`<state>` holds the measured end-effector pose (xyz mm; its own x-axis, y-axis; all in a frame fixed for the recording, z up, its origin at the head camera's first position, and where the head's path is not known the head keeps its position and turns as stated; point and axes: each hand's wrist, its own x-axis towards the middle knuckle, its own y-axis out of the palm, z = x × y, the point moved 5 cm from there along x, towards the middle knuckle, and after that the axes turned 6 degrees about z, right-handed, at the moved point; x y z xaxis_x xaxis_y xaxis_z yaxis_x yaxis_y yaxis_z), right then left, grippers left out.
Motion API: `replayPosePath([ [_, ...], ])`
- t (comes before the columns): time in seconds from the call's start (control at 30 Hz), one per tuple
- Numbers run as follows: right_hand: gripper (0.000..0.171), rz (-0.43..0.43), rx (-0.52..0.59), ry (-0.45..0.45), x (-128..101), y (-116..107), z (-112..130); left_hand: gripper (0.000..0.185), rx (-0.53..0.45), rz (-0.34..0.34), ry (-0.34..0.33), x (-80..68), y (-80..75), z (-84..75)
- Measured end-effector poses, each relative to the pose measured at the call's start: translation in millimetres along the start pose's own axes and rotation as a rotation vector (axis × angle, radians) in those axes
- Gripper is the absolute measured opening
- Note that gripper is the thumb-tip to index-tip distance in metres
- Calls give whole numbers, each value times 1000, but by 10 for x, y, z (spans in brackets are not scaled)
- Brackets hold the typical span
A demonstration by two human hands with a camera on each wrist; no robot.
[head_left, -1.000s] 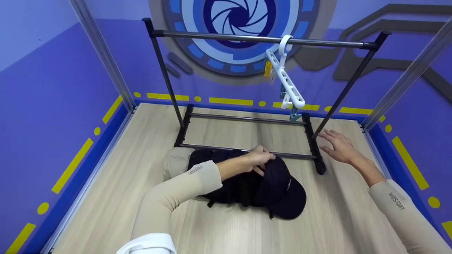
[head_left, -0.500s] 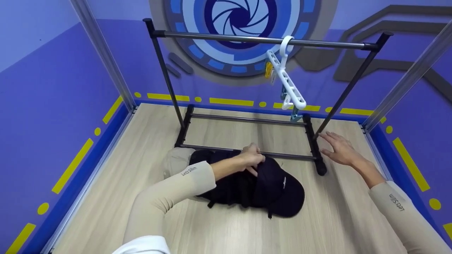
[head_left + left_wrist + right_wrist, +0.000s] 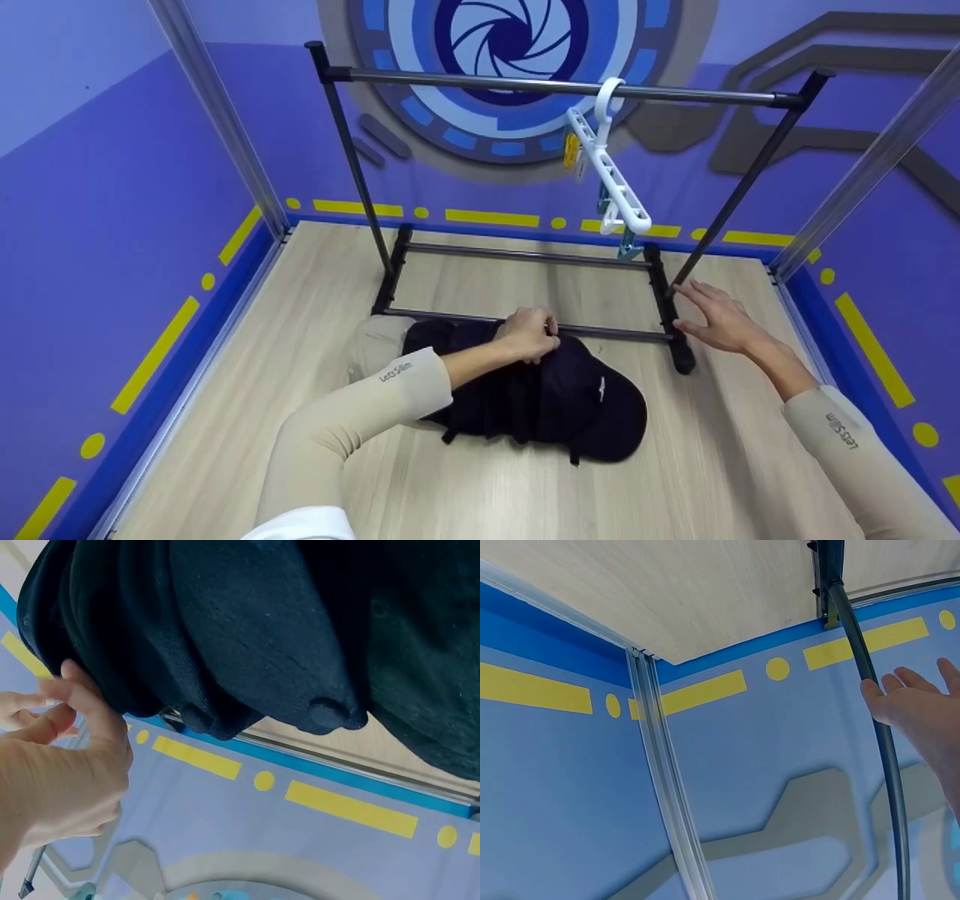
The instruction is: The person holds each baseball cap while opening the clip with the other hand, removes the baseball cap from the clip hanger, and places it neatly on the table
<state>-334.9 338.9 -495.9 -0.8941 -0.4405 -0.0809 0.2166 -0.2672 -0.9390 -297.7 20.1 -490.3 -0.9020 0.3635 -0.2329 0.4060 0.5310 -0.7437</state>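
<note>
A row of overlapping dark baseball caps (image 3: 585, 397) lies on the wooden floor, the rightmost with its brim to the right and a small white mark. A beige cap (image 3: 377, 341) shows at the row's left end. My left hand (image 3: 529, 334) is over the back of the rightmost dark cap, fingers loosely bent. In the left wrist view, the fingertips are at the edge of the dark fabric (image 3: 255, 630), with no cloth visible between thumb and forefinger. My right hand (image 3: 716, 319) is beside the rack's right upright (image 3: 889, 757), fingers spread, holding nothing; whether it touches the pole cannot be told.
Behind the caps stands a dark metal rack (image 3: 487, 78). A white hanger (image 3: 611, 172) with coloured clips hangs from its top bar, right of the middle. Blue-purple walls (image 3: 112, 225) with yellow marks enclose the pale wooden floor (image 3: 487, 495).
My left hand first drew leftward at the cap's edge, and the cap shifted slightly left. Its fingers have since come out from behind the edge. The right hand has barely moved.
</note>
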Motion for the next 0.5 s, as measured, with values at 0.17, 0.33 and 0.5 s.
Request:
replayPosePath([
  [0.17,63,4,1,8,-18,8,-13,9,247,-86,122,-62,-9,-73],
  [0.33,62,-6,-1,-2,-32,4,-17,17,370,-138,260,-105,4,-99],
  [0.5,61,-27,8,-20,-28,-1,-18,41,437,-180,354,-29,-81,49],
])
